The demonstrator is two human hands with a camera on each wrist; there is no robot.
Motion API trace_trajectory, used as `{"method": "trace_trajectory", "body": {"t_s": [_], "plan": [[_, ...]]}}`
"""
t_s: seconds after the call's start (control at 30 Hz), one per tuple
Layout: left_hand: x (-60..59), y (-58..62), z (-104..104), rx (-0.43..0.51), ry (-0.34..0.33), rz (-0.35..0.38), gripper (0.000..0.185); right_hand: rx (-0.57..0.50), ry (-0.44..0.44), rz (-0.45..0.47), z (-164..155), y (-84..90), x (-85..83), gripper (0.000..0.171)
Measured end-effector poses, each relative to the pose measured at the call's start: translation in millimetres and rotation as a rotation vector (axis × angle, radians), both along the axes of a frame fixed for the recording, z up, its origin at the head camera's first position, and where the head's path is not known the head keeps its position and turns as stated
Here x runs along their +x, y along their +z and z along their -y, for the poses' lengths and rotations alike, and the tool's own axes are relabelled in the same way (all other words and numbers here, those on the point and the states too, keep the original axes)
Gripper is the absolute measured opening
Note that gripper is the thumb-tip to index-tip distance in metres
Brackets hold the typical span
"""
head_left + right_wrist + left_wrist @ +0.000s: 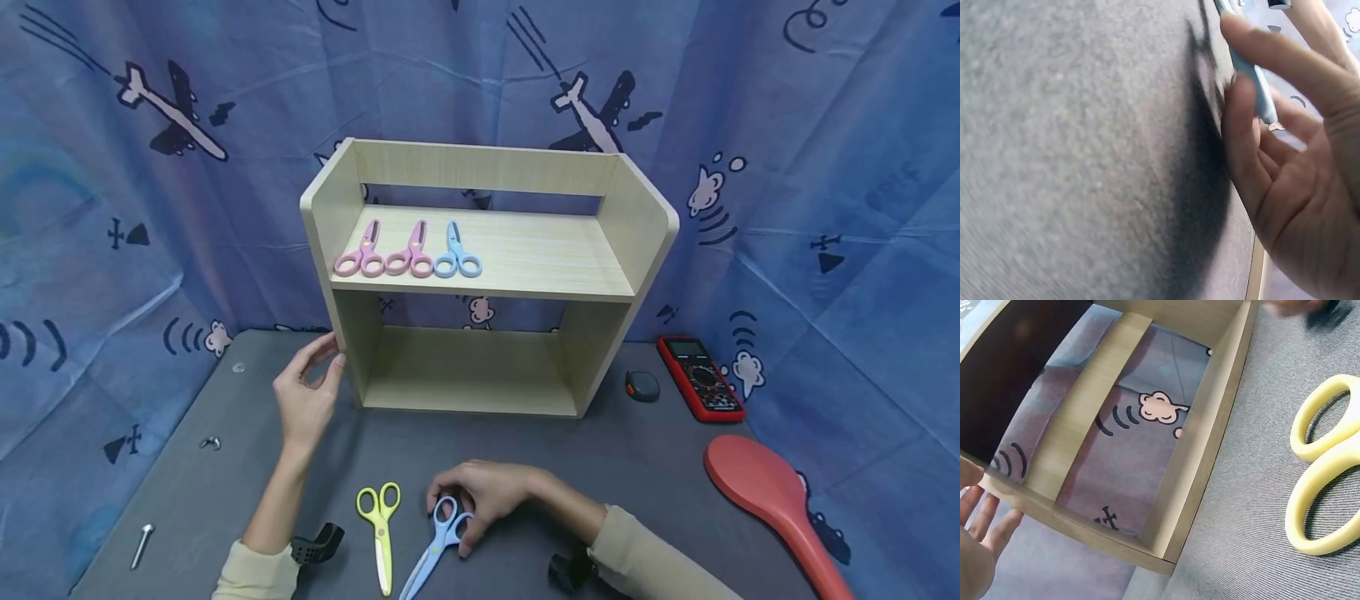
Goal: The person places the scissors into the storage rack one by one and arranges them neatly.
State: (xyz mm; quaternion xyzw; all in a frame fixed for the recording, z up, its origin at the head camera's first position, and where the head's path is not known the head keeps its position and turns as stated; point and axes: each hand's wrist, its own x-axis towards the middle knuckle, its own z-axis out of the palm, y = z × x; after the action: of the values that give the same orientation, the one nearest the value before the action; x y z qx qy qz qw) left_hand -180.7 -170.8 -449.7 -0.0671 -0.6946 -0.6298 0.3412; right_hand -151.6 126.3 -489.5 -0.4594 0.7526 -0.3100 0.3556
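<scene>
In the head view we see the right hand [487, 493] low in the middle of the frame, its fingers curled over the handle loops of the blue scissors [437, 546] that lie flat on the grey counter [645, 467], blades pointing toward the bottom edge; the grip looks like a pinch at the loops, the handiest place to take hold. Just left of them lie the yellow scissors [381, 525], untouched. The left hand [306, 392] sits at the middle left with relaxed fingers, holding nothing, thumb tip at the front edge of the wooden shelf [480, 279] as if steadying it. On the upper board, two pink scissors [386, 252] and a light blue pair [456, 252] lie in a neat row, handles forward. At the right of the frame sit a red multimeter [701, 377], a small dark tape measure [642, 386] and a red paddle [772, 492]; a bolt [140, 544] lies lower left. Nothing stands between the hands and the shelf

In the left wrist view the left hand [979, 540] shows at the lower left, fingers straight, beside the shelf's side panel [1204, 450]; the yellow scissors' loops [1325, 465] fill the right

In the right wrist view the right hand's fingers [1291, 69] close round the blue handle [1254, 81] at upper right, pressed close to the counter
</scene>
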Motion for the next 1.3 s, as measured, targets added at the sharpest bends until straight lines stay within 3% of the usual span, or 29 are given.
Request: {"method": "trace_trajectory", "body": {"t_s": [0.17,0.3,0.5,0.7,0.87,1.07,1.3], "plan": [[0.1,0.8,-0.1,0.002,-0.007,0.004,0.034,-0.006,0.046,0.264,-6.3,2.4,-2.0,0.049],[0.2,0.5,-0.1,-0.001,0.005,0.012,0.034,0.018,0.084,0.437,-12.4,6.0,-4.5,0.054],[-0.1,-0.8,0.3,-0.003,0.011,0.02,0.033,0.105,0.122,0.621,-21.8,12.6,-7.5,0.066],[0.0,-1.4,0.5,-0.006,0.013,0.024,0.034,0.073,0.149,0.507,-26.5,23.5,-3.1,0.055],[-0.2,-0.9,0.2,-0.001,0.014,0.029,0.035,-0.02,0.146,0.414,-33.6,40.6,0.2,0.05],[-0.3,-0.8,0.1,-0.003,0.02,0.03,0.035,-0.149,0.029,0.316,-44.3,67.2,4.0,0.054],[-1.0,-1.1,0.8,-0.005,0.023,0.027,0.034,-0.312,-0.081,0.141,-55.2,99.8,6.1,0.057]]}}
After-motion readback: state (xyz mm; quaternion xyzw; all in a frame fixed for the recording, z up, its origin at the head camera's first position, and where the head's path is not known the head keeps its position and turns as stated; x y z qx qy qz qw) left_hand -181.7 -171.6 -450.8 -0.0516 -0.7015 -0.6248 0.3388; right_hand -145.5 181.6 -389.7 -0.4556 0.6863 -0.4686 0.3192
